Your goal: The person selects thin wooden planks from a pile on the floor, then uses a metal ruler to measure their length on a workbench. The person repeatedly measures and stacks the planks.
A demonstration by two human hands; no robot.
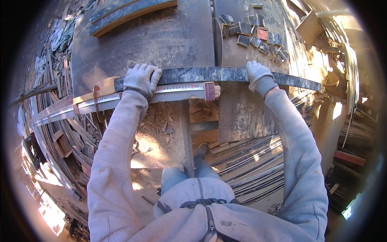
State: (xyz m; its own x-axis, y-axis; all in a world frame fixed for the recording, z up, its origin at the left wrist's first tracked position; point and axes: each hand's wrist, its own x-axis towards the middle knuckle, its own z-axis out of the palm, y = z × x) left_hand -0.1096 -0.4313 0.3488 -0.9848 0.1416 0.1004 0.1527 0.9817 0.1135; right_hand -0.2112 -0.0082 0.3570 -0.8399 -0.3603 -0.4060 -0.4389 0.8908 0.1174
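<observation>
A long dark-faced wooden strip lies crosswise over the worktable. Near its left end, my gloved left hand is closed over it, the thumb pointing to the right. My gloved right hand grips it farther right, fingers over the far edge. Beyond that hand the strip's right end sticks out past the table. Along the near side runs a wooden rail with a measuring tape fixed on it. A reddish block sits at the rail's right end, and a lighter wood piece touches the strip's left end.
The dark worktable has a slot with a curved dark plate in it. Small offcut blocks lie scattered at the far right. Stacked boards rest at the far left. Strips of scrap wood cover the floor.
</observation>
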